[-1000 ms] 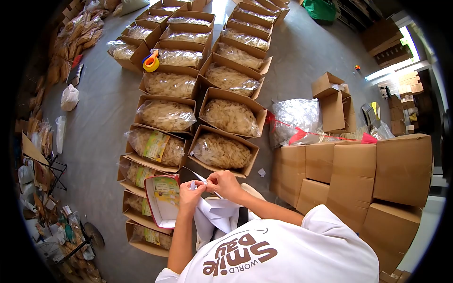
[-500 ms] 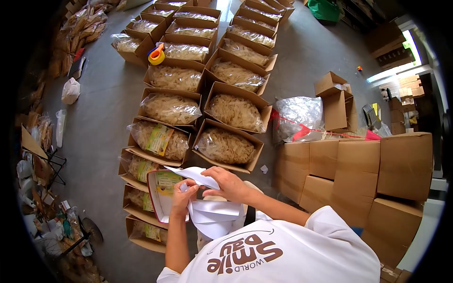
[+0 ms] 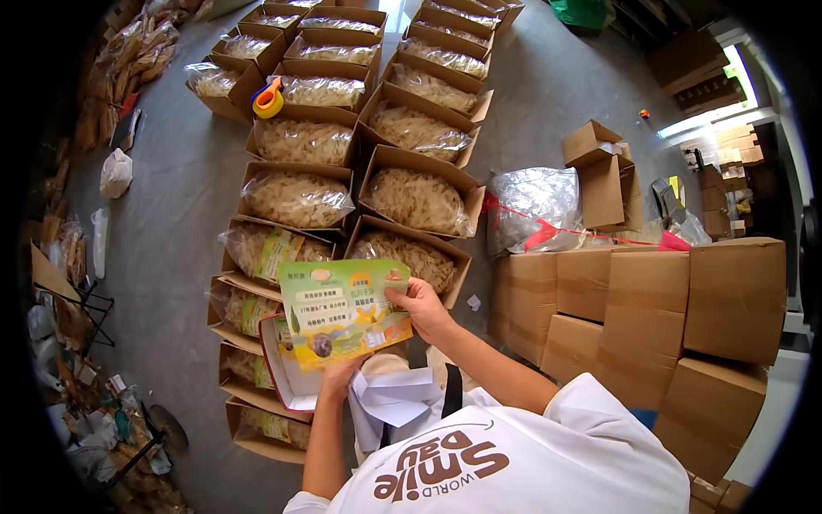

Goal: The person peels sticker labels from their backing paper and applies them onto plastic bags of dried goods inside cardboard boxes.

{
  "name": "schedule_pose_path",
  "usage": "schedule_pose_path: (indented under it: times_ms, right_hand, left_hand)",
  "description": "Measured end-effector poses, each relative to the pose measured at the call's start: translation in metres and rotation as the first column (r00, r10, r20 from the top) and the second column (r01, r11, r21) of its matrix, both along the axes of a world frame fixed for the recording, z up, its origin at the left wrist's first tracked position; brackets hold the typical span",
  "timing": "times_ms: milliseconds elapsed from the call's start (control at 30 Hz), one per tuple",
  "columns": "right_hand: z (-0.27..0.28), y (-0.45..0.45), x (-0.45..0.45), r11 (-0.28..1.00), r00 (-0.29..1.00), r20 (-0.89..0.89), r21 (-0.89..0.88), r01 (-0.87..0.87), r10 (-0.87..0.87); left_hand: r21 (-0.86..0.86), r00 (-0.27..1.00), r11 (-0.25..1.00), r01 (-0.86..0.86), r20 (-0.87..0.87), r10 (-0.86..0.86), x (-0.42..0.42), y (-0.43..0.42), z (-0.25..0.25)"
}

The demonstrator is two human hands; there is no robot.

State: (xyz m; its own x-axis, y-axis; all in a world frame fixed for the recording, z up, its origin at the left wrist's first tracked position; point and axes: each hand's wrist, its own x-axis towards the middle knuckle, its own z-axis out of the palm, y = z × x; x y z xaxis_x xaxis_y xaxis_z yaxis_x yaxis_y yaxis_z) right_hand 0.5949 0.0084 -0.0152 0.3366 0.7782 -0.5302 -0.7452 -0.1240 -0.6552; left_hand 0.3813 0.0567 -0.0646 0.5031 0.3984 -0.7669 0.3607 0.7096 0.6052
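A green and yellow printed label sheet [image 3: 347,313] is spread out in front of me, printed side up. My right hand [image 3: 421,310] grips its right edge, thumb on top. My left hand [image 3: 339,375] is at the sheet's lower edge, its fingers hidden behind it. White paper strips [image 3: 398,396] hang beside my left wrist. Partly behind the sheet and left hand is a shallow white tray with a red rim [image 3: 295,387]. An open carton [image 3: 241,310] to the left holds a clear bag bearing a similar label.
Rows of open cartons [image 3: 298,199] with bagged pale strips stretch away ahead. An orange and blue tape dispenser [image 3: 267,101] rests on one carton. Closed cardboard boxes [image 3: 644,317] are stacked at right, beside a large clear plastic bag [image 3: 535,206]. Clutter and a wheel [image 3: 168,427] lie at left.
The folded white sheet between my hands has given way to the label's printed side, now spread out. My right hand has moved up and right, to the sheet's edge.
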Motion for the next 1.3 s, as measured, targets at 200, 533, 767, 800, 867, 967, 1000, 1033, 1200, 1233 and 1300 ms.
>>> schedule_pose_path:
  times_ms: [200,533,767,800,867,967,1000,1033,1200,1233,1300]
  right_hand:
    - [-0.065,-0.025,-0.021,0.954,0.959,-0.074,-0.102,-0.281,0.274]
    - [-0.234,-0.042,0.124,0.723,0.67,0.427,-0.647,-0.243,0.607]
    - [-0.317,0.03,0.176,0.734,-0.32,0.838,-0.543,-0.409,0.442]
    - [-0.335,0.038,0.174,0.69,-0.47,0.779,-0.606,-0.396,0.414]
    - [-0.364,0.047,0.166,0.632,-0.607,0.701,-0.672,-0.386,0.375]
    - [-0.388,0.055,0.16,0.453,-0.763,0.474,-0.851,-0.267,0.44]
    - [-0.398,0.056,0.159,0.251,-0.641,0.367,-0.93,-0.269,0.674]
    - [-0.404,0.058,0.157,0.037,-0.496,0.194,-0.951,-0.308,0.846]
    - [-0.457,0.024,0.155,0.415,-0.402,0.454,-0.891,-0.185,0.795]
    - [-0.449,0.025,0.153,0.409,-0.401,0.45,-0.893,-0.188,0.798]
    - [-0.432,0.025,0.151,0.478,-0.257,0.523,-0.85,-0.221,0.812]
  left_hand:
    - [-0.587,0.494,0.79,-0.179,0.641,0.588,-0.019,-0.02,-0.082]
    - [0.105,0.887,0.994,-0.01,-0.458,0.058,-0.001,-0.053,-0.155]
    - [0.093,0.806,0.996,-0.015,-0.588,0.068,0.083,-0.07,-0.255]
    - [0.082,0.791,0.996,-0.035,-0.607,0.078,0.092,-0.073,-0.266]
    - [0.035,0.756,0.999,-0.002,-0.654,0.024,0.11,-0.071,-0.276]
    - [0.001,0.73,1.0,0.028,-0.684,-0.019,0.116,-0.083,-0.293]
    - [0.023,0.737,0.999,0.03,-0.676,-0.006,0.115,-0.088,-0.3]
    - [0.046,0.743,0.998,0.033,-0.669,0.007,0.113,-0.093,-0.305]
    - [0.051,0.787,0.999,0.021,-0.617,0.015,0.102,-0.097,-0.303]
    - [0.044,0.785,0.999,0.021,-0.62,0.011,0.1,-0.096,-0.299]
    - [0.023,0.781,0.999,0.024,-0.625,-0.004,0.099,-0.091,-0.293]
